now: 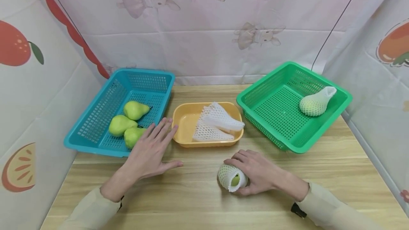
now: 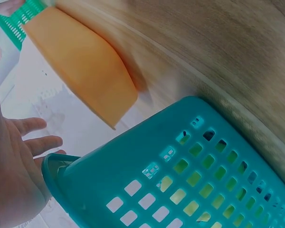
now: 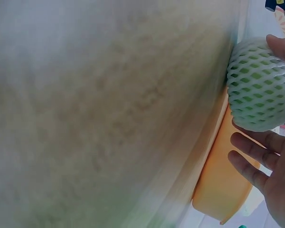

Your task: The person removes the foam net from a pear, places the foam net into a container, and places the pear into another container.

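Note:
A green pear in a white foam net (image 1: 228, 176) lies on the table, its bare end showing through the net's opening. My right hand (image 1: 257, 169) holds it from the right side, thumb and fingers around the net. In the right wrist view the foam net (image 3: 261, 88) sits between the thumb and the fingers. My left hand (image 1: 150, 153) is spread with straight fingers above the near right rim of the blue basket (image 1: 92, 150), holding nothing. Inside that basket lie three bare pears (image 1: 119, 125), one partly hidden by the left hand.
Between the baskets stands an orange tray (image 1: 183, 123) with white foam nets (image 1: 215, 123) in it, one reaching over its right rim. At the right, a green basket (image 1: 274, 113) contains a netted pear (image 1: 314, 104). Printed cloth (image 1: 204, 52) hangs behind the wooden table (image 1: 191, 201).

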Action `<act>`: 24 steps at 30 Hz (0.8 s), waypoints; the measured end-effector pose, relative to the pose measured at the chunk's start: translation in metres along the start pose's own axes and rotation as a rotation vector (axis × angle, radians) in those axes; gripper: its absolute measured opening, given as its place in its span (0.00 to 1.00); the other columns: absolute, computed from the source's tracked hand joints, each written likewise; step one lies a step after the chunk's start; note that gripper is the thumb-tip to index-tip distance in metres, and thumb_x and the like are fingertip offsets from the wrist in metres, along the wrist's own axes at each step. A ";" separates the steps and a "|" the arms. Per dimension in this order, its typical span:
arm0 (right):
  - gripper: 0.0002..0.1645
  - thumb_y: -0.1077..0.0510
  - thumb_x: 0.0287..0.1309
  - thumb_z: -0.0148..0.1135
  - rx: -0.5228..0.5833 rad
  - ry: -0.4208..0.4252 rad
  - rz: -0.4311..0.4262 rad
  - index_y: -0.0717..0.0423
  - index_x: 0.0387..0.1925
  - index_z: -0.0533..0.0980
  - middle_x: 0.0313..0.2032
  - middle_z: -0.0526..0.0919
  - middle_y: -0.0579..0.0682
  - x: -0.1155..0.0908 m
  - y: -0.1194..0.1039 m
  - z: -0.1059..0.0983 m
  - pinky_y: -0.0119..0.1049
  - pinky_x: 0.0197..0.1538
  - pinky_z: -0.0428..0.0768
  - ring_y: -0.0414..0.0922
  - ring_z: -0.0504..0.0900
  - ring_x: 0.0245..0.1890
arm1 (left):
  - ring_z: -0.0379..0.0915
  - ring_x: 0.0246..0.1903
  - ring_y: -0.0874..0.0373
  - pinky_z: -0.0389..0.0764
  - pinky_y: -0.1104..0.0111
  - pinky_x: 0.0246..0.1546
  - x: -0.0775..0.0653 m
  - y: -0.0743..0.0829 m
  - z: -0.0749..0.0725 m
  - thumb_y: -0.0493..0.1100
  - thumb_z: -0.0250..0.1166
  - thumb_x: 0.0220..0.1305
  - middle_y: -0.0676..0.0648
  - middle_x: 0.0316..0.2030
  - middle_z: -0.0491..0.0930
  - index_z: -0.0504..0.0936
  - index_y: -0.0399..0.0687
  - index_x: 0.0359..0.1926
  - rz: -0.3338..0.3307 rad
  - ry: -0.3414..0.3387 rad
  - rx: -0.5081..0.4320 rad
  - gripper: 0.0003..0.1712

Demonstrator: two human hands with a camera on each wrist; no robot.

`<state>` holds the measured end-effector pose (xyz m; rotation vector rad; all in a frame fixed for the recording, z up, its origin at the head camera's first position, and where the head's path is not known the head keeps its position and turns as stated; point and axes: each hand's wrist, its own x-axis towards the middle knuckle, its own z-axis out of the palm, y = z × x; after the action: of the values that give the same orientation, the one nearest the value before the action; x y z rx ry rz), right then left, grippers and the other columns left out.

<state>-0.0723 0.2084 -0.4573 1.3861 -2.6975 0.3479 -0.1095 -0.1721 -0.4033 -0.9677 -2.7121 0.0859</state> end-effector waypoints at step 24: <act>0.53 0.27 0.40 0.78 -0.001 -0.100 0.072 0.50 0.64 0.76 0.52 0.83 0.44 0.000 0.000 -0.007 0.44 0.58 0.84 0.42 0.81 0.52 | 0.56 0.82 0.42 0.69 0.43 0.77 -0.001 0.002 -0.001 0.86 0.59 0.55 0.37 0.81 0.61 0.64 0.43 0.80 -0.002 -0.027 0.011 0.67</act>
<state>-0.0728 0.2099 -0.4505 1.3436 -2.8328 0.2906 -0.1069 -0.1714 -0.4026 -0.9676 -2.7345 0.1139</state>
